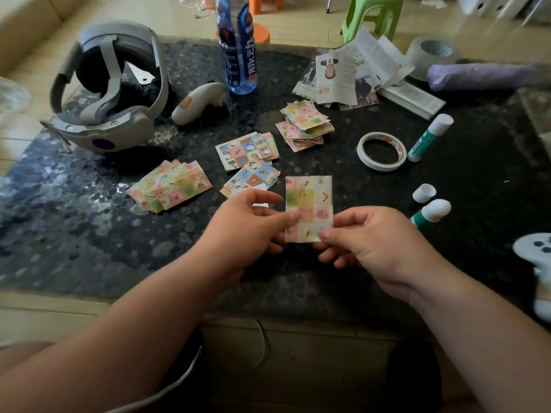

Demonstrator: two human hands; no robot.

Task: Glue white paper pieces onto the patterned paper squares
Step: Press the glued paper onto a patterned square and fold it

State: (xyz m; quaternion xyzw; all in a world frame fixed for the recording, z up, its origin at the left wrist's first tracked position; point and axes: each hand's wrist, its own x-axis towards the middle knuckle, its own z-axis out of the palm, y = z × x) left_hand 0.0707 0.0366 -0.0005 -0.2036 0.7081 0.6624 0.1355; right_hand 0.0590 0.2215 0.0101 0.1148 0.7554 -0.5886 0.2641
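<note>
Dark speckled table (89, 234), craft clutter all over it. Landmark: the tape ring (381, 151).

The patterned paper piece (308, 201) is below-left of the tape ring, lifted off the table, printed side up. The left hand (250, 231) pinches its left edge between thumb and fingers. The right hand (366, 242) pinches its bottom right corner, thumb on top. Both hands grip the same piece.

One capped glue stick (429, 138) lies just right of the tape ring. A second, open glue stick (432, 211) lies below-right of the ring, with its loose cap (424, 192) just beside it. Judging by that, gluing is under way.

Three piles of patterned squares sit left of the tape ring:
- pastel pile (170, 186), far left and lower
- cartoon pile (249, 153), left
- fruit-print pile (305, 125), up-left

A small white paper bit (262, 186) shows at the low edge of the cartoon pile (possibly one of the white pieces, too small to be sure). Newspaper cuttings (351, 76) lie above the ring.

The back of the held piece is hidden, so I cannot tell whether its white piece is on. The backs of the piles are hidden too, so finished and waiting squares cannot be told apart. My guess is mid-task, with plenty of squares left.
</note>
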